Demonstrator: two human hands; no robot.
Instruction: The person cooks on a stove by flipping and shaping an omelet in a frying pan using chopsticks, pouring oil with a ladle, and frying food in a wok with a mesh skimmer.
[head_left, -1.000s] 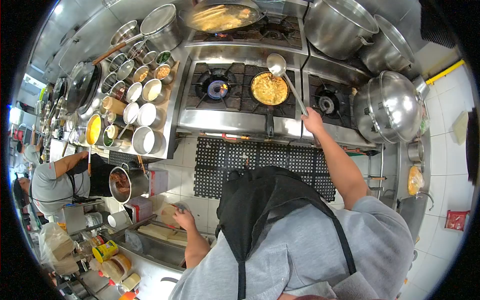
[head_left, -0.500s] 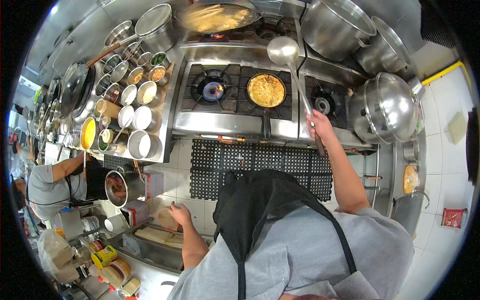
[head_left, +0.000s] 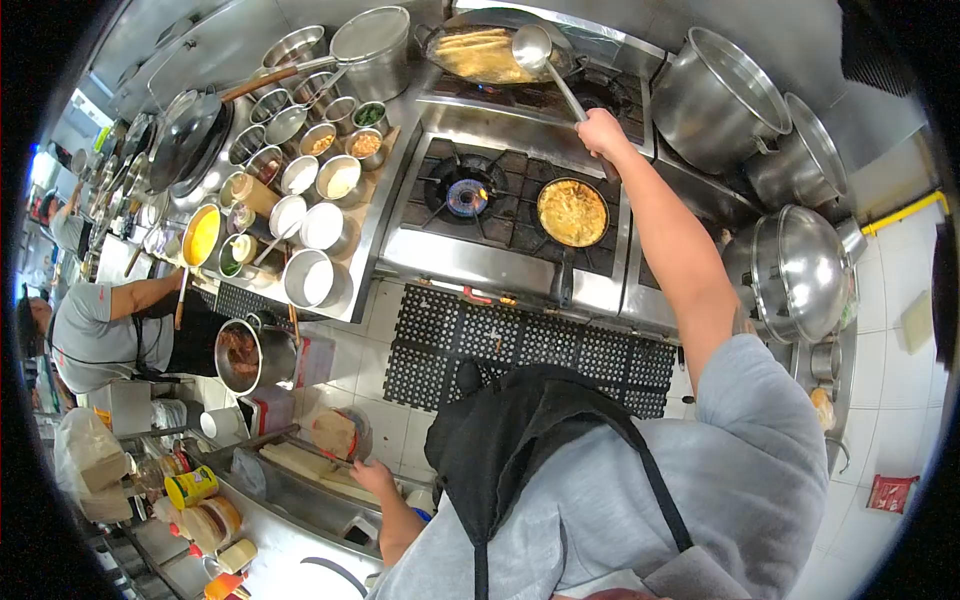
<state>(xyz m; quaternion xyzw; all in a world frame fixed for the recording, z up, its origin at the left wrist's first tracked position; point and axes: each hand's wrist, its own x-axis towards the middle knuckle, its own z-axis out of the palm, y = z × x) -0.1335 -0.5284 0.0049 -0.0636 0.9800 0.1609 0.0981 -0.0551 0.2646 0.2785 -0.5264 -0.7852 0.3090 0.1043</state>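
My right hand [head_left: 602, 133] is closed round the handle of a long steel ladle [head_left: 531, 46]. The ladle's bowl is over the right part of a wok [head_left: 470, 55] on the back burner, where long pale-golden sticks lie in oil. Whether the bowl touches the oil I cannot tell. My left hand [head_left: 374, 478] is low on the left, fingers stretched out, beside an open steel counter well [head_left: 310, 492] with pale blocks in it. Nothing shows in that hand. On the front right burner sits a black frying pan [head_left: 573, 212] with a yellow-brown omelette-like food.
A blue flame burns on the front left burner [head_left: 466, 198]. Left of the stove stand several steel pots [head_left: 308, 278] of ingredients. Large stockpots [head_left: 718, 95] and a domed steel vessel [head_left: 800, 275] are on the right. A co-worker [head_left: 105, 325] stands at far left.
My right hand has carried the ladle forward and left, from above the front right of the stove to the wok. My left hand has moved lower, nearer the counter well. The view has shifted.
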